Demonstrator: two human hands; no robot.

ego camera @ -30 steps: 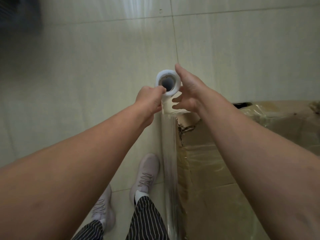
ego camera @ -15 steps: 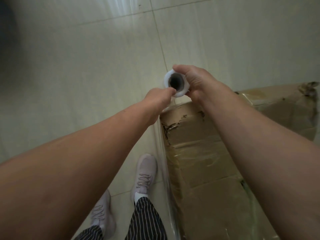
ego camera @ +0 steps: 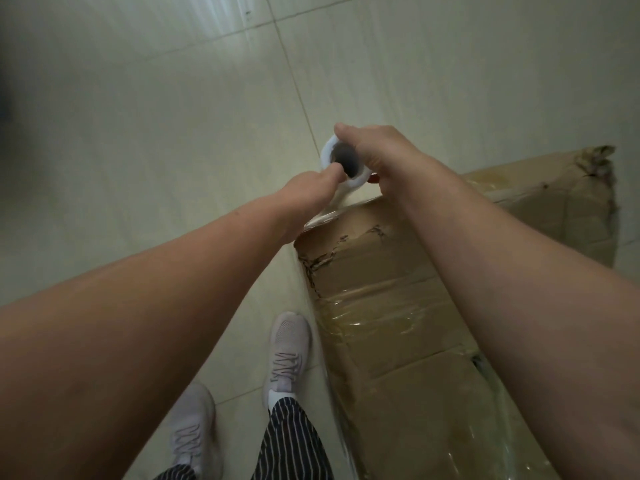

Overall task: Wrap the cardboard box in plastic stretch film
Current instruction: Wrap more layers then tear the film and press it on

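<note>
A tall brown cardboard box stands on the floor at the right, its top partly covered in shiny clear film. Above its far-left corner I hold a white stretch film roll, seen end-on with its dark hollow core. My left hand grips the roll's near side, fingers curled on its rim. My right hand grips its far side, thumb over the top. A sheet of clear film runs down the box's left edge.
Pale tiled floor lies to the left and beyond the box. My two feet in light sneakers and striped trousers stand close against the box's left side. The box's far-right corner is torn and crumpled.
The view has swung so the box now fills more of the right side. Both hands and the roll have shifted right, over the box's far-left corner.
</note>
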